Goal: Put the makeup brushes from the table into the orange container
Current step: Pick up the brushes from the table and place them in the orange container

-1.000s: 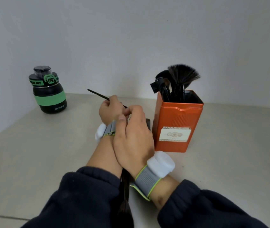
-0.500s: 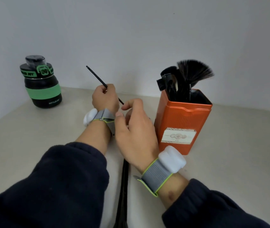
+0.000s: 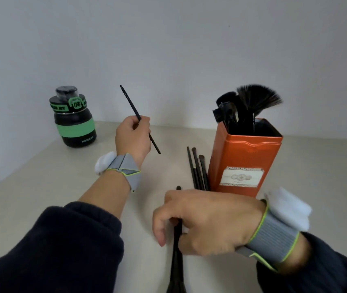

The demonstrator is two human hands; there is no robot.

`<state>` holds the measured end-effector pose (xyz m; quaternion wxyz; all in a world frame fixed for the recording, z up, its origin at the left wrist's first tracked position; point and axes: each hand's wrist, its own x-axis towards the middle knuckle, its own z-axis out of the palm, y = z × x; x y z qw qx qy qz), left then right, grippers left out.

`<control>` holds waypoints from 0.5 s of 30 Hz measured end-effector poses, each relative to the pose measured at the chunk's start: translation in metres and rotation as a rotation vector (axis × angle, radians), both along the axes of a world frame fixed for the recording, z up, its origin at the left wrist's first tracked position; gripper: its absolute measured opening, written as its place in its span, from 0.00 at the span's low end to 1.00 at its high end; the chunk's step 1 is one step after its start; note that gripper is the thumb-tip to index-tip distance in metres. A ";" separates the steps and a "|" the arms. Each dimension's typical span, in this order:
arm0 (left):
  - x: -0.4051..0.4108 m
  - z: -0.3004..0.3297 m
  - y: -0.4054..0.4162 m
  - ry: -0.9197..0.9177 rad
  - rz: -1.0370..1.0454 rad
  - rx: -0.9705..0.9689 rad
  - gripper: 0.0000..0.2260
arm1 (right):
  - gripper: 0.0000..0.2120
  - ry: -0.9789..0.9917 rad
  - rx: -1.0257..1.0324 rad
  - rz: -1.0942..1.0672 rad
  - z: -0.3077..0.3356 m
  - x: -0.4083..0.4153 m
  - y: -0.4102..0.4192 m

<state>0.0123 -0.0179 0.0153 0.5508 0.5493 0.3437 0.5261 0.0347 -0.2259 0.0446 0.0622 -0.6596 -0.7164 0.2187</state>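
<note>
Makeup brushes: one thin brush [image 3: 139,119] has risen from the worktop [image 3: 41,176] to centre frame, the left hand [image 3: 133,138] clamped on it; the right hand [image 3: 206,220] has dropped lower, closed around another brush [image 3: 176,250]. The orange container [image 3: 244,159], right of centre, comes next.

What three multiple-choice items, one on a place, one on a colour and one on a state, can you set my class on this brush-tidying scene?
1. Where do the three loose brushes lie?
A. On the table, left of the orange container
B. Inside the bottle
C. Behind the container

2. What colour is the band on the black bottle?
A. Red
B. Green
C. Yellow

3. What is the left hand doing?
A. Lying flat
B. Gripping the bottle
C. Holding a thin brush in the air

Answers: 1 A, they rest beside its left wall. 2 B, a green band rings its middle. 3 C, fingers pinch it above the table.
</note>
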 end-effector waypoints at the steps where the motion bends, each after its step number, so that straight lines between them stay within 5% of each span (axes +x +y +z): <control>1: -0.003 0.002 -0.003 -0.014 -0.010 0.010 0.06 | 0.11 -0.023 -0.015 0.010 -0.002 -0.002 -0.002; 8: -0.009 0.012 -0.016 -0.093 -0.080 0.060 0.09 | 0.10 -0.193 0.263 -0.011 -0.014 -0.007 0.003; 15: -0.007 0.024 -0.030 -0.079 0.035 0.309 0.16 | 0.05 0.210 0.959 -0.197 0.004 0.009 0.005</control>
